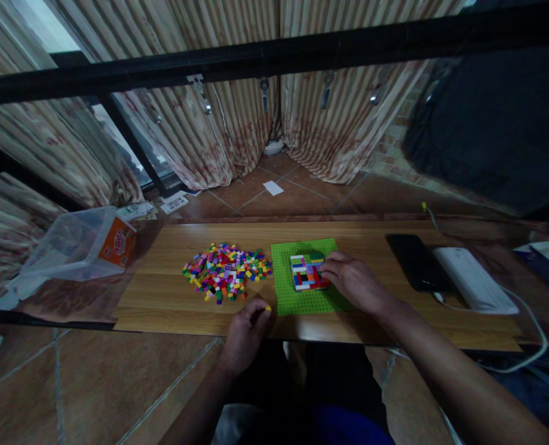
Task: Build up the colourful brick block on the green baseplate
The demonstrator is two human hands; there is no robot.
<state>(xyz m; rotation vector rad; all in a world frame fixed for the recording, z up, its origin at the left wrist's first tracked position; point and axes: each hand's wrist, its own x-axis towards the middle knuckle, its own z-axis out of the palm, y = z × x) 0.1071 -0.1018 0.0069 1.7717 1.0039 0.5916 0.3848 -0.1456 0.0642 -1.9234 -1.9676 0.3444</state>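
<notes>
My left hand (245, 330) is over the table's front edge, pinching a small yellow toy brick (268, 308) between thumb and fingertip. My right hand (348, 278) reaches over the green baseplate (283, 303), its fingertips drawn together at the right side of a low block of multicoloured toy bricks (302, 278). Whatever lies between those fingertips is hidden, and they cover part of the block. Left of the baseplate, close to my left hand, spreads a loose pile of small coloured bricks (228, 269).
The wooden table (154, 290) holds a black phone (417, 262) and a white power bank (473, 281) with a cable at right. A clear plastic bin (70, 244) with an orange label stands left. A black metal bar (255, 59) crosses in front of striped curtains (228, 130).
</notes>
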